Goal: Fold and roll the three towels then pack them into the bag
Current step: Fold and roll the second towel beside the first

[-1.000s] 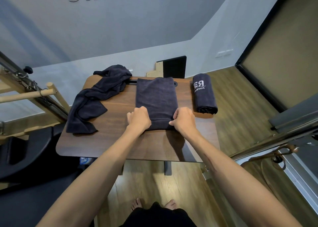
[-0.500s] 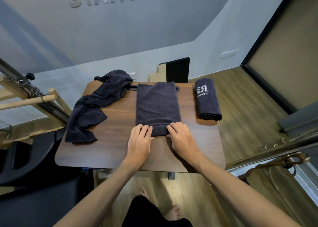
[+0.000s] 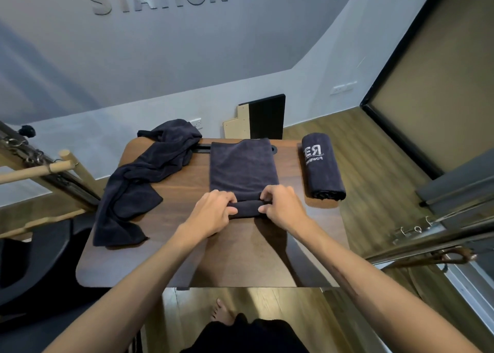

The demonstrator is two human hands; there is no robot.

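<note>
A dark folded towel [image 3: 242, 168] lies lengthwise in the middle of the wooden table [image 3: 240, 256]. Its near end is turned into a short roll. My left hand [image 3: 213, 212] grips the roll's left end and my right hand [image 3: 280, 209] grips its right end, fingers curled over the top. A finished rolled towel [image 3: 322, 169] with white lettering lies at the table's right edge. A third dark towel [image 3: 144, 181] lies crumpled along the left side. No bag is in view.
A black panel and a pale board [image 3: 256, 117] lean on the wall behind the table. A wooden and metal frame [image 3: 40, 165] stands to the left, a black seat [image 3: 32, 267] below it. Metal rails [image 3: 441, 227] run on the right. My feet are under the table's near edge.
My hands went from lying flat on the towel's near edge to curling round it, and that edge has turned over into a short roll.
</note>
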